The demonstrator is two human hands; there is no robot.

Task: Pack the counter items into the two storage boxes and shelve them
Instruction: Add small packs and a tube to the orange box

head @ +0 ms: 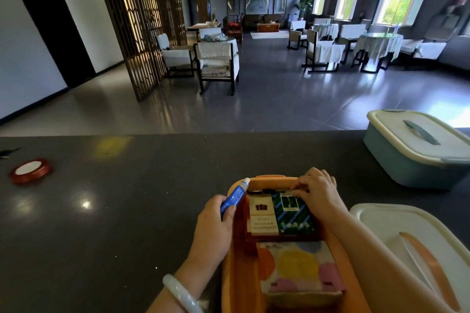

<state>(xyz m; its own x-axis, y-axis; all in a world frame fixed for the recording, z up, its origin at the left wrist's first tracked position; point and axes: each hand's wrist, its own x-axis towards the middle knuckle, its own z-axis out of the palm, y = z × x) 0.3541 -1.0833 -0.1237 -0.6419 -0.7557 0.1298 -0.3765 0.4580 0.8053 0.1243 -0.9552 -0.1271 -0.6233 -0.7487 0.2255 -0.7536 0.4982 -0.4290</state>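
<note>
**Fingers hold the tube at the box's left rim**

Fingers of the left hand [216, 218] are curled round the lower half of a blue plastic tube with a white cap [235, 194], low in the middle of the frame. Its long axis slants up and to the right, so the capped end hangs over the upper left corner of the open orange plastic storage box [229, 267], while the gripped end lies outside the left rim. The right hand [315, 192] is farther up and right, its fingers bent down onto the top edge of a dark green striped packet [292, 213]; whether they pinch it or only press it I cannot tell. Just left of that packet lies a cream and gold packet [262, 218], and below both sits a pastel-spotted tissue pack [297, 269].

The left hand is plainly the nearer one for the tube. My judgement is that the tube must swing its gripped end rightward, over the rim, to drop in along the box's left wall.

An orange-handled white lid [407, 236] rests at lower right; a closed teal box with a white lid [417, 152] stands at right. A red ribbon spool [30, 170] lies well apart at far left.
</note>
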